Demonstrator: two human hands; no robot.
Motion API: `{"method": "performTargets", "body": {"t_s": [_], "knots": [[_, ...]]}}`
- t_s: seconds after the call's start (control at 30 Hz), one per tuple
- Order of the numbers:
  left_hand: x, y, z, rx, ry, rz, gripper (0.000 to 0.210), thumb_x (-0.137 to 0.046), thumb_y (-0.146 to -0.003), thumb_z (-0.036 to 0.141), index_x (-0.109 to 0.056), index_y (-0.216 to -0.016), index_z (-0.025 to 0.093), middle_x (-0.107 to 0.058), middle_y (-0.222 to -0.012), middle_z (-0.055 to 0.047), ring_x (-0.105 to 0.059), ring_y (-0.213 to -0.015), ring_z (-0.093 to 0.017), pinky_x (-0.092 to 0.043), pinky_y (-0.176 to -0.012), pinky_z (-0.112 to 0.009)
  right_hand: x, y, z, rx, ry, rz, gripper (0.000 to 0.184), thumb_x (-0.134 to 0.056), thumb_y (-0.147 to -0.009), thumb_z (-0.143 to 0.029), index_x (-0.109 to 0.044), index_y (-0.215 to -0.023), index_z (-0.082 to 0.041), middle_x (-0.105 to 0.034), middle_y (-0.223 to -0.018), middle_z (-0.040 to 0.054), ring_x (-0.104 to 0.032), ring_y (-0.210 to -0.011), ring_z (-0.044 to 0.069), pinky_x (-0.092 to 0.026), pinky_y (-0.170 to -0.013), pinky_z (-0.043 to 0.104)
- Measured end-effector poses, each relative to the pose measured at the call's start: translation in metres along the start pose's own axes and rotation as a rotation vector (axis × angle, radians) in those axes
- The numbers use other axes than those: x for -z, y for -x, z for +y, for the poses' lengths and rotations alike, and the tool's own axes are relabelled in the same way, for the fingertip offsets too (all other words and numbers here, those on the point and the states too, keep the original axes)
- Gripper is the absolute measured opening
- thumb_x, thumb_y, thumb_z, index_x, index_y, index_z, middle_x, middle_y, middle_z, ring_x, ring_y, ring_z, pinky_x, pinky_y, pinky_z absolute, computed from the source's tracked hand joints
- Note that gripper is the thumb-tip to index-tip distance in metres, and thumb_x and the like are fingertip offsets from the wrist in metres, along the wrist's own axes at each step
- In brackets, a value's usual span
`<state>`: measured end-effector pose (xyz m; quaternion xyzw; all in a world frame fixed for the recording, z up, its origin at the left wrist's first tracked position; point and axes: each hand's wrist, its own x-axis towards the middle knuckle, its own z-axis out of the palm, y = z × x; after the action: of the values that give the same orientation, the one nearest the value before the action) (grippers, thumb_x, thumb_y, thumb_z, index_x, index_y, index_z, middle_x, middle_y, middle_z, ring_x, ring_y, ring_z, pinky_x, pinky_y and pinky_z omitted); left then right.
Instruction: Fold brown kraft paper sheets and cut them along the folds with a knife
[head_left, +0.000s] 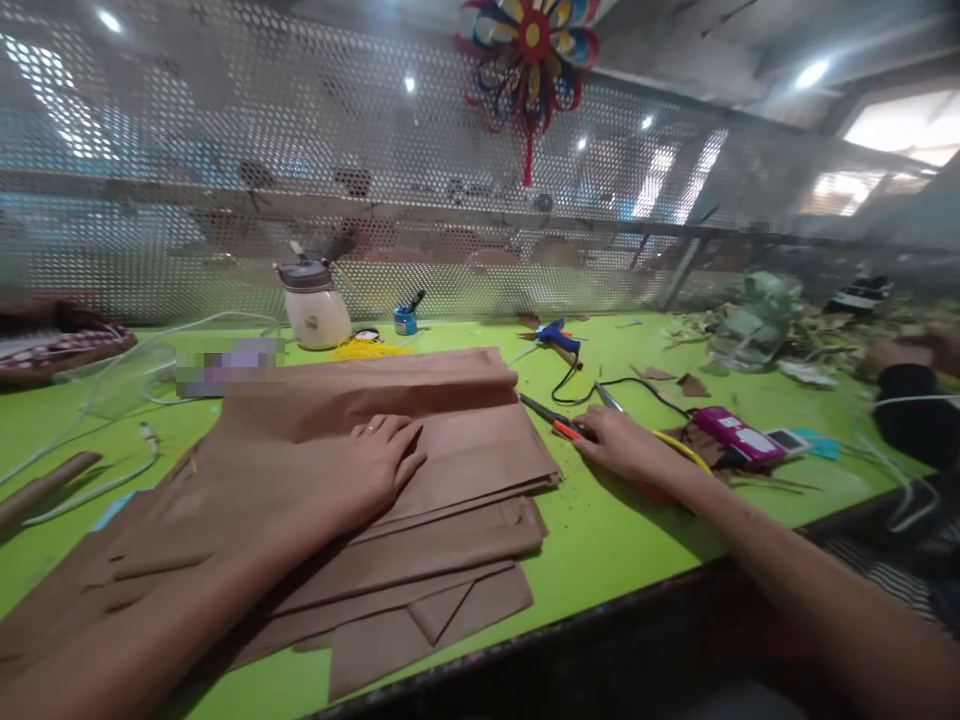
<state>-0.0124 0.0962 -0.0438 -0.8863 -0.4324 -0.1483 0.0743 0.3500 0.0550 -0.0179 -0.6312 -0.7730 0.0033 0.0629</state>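
My left hand (386, 455) lies flat, fingers stretched out, on a stack of folded brown paper (457, 470) with uneven, overlapping edges. To the right of the stack, my right hand (619, 440) has its fingers closed over dark-bladed scissors (568, 430) with orange-red on the handle. Their blades point toward the paper, and most of the grip is hidden by my hand. A silver pointed tool (608, 397) shows just beyond the fingers. Beside my wrist curves a yellow strip or handle (682, 452), partly covered.
On the green table (600, 570), a blue glue gun (559, 337) trails a black cord to a magenta box (739, 437). A white jug (315, 310), blue jar (406, 320) and yellow strands (367, 349) stand behind the paper. Another person's sleeve (911, 410) is at right.
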Motion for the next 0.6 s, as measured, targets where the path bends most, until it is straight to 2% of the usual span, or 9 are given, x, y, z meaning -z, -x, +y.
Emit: {"method": "performTargets", "body": {"t_s": [0.13, 0.27, 0.47, 0.6], "knots": [[-0.001, 0.001, -0.001, 0.014, 0.031, 0.034, 0.047, -0.040, -0.092, 0.047, -0.053, -0.124, 0.016, -0.056, -0.114, -0.013, -0.048, -0.103, -0.027, -0.043, -0.088, -0.043, 0.010, 0.010, 0.016, -0.033, -0.132, 0.052, 0.032, -0.048, -0.086, -0.033, -0.067, -0.107, -0.016, -0.067, -0.093, 0.0099, -0.061, -0.084, 0.023, -0.047, -0.073, 0.032], [-0.001, 0.003, 0.000, 0.015, 0.076, 0.083, 0.048, -0.044, -0.091, 0.046, -0.050, -0.126, 0.013, -0.052, -0.112, -0.013, -0.048, -0.102, -0.027, -0.044, -0.090, -0.043, 0.023, 0.016, 0.029, 0.056, -0.225, 0.063, 0.038, -0.046, -0.089, -0.037, -0.063, -0.117, -0.020, -0.066, -0.103, 0.0096, -0.061, -0.093, 0.024, -0.048, -0.083, 0.037], [-0.001, 0.005, 0.001, 0.038, 0.139, 0.086, 0.038, -0.045, -0.091, 0.043, -0.051, -0.118, 0.017, -0.050, -0.109, -0.011, -0.051, -0.101, -0.025, -0.046, -0.089, -0.043, 0.022, 0.007, 0.047, 0.075, -0.205, 0.021, 0.040, -0.045, -0.088, -0.041, -0.064, -0.116, -0.020, -0.065, -0.109, 0.0115, -0.060, -0.099, 0.027, -0.047, -0.087, 0.043], [-0.001, 0.005, 0.004, 0.057, 0.150, 0.068, 0.040, -0.044, -0.091, 0.041, -0.048, -0.124, 0.017, -0.049, -0.109, -0.011, -0.053, -0.098, -0.025, -0.047, -0.088, -0.043, 0.028, 0.025, 0.060, 0.081, -0.245, 0.016, 0.041, -0.047, -0.088, -0.049, -0.064, -0.114, -0.022, -0.064, -0.113, 0.0121, -0.060, -0.101, 0.027, -0.048, -0.087, 0.042]]}}
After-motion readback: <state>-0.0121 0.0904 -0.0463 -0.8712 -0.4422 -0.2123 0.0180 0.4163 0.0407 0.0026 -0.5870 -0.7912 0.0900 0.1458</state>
